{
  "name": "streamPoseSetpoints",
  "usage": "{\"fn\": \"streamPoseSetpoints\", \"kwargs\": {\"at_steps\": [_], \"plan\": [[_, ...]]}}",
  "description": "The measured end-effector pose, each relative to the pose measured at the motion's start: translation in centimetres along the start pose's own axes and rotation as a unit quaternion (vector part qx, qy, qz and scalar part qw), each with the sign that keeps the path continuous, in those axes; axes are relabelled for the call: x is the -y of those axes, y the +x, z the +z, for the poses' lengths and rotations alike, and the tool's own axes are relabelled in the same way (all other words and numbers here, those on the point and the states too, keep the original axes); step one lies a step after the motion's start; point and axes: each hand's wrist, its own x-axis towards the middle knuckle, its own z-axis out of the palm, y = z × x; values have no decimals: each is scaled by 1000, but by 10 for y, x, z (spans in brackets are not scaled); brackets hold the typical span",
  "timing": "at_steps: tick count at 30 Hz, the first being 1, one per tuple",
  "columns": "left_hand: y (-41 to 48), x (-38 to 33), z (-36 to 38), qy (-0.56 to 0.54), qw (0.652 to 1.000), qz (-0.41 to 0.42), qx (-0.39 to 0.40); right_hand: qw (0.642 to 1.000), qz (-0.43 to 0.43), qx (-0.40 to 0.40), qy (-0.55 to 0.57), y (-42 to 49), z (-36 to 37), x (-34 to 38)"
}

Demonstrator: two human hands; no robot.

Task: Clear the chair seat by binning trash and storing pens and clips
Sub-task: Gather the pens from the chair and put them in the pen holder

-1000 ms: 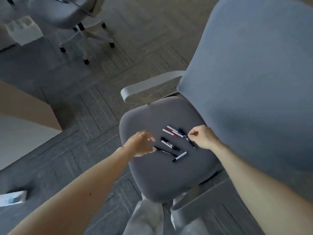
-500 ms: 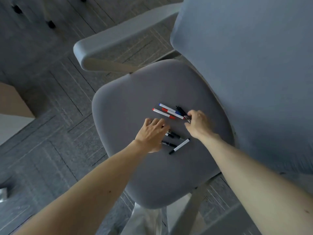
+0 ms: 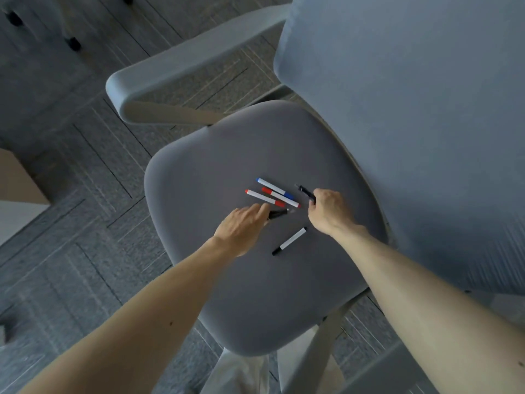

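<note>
Right hand [image 3: 326,211] partly hides black pen [image 3: 305,191].

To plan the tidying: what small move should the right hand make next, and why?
Probably lift the right hand clear of the grey fabric chair seat: its grip is closed on the slim black pen, while the black-capped white marker lies loose.

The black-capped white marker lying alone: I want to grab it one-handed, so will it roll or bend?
The marker looks round and straight, so it probably stays stiff and may roll if nudged. The fabric chair seat likely damps rolling. Slim, so probably light.
</note>
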Motion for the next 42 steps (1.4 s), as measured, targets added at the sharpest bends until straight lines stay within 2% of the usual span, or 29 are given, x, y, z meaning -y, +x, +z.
{"fn": "streamPoseSetpoints", "kwargs": {"at_steps": [4,6,11,17,23,30,34,39,42], "plan": [[18,9,-18,-50,995,-64,-64,993,-44,107,24,-18,3,-6],[30,8,-25,-41,995,-66,-61,988,-59,141,-1,-24,8,-9],[59,5,-33,-10,997,-78,-1,994,-93,54,-7,-24,24,-6],[67,12,-30,13,995,-95,33,985,-152,65,-41,-20,34,9],[51,36,-34,21,993,-113,31,970,-215,54,-101,-16,43,39],[27,55,-31,24,990,-133,39,967,-200,25,-154,-8,49,51],[18,57,-32,-17,987,-157,32,974,-191,9,-121,-7,46,49],[10,57,-39,-147,970,-194,2,986,-139,15,-91,-7,27,62],[4,54,-48,-242,942,-229,-38,994,-95,43,-10,-5,19,70]]}}
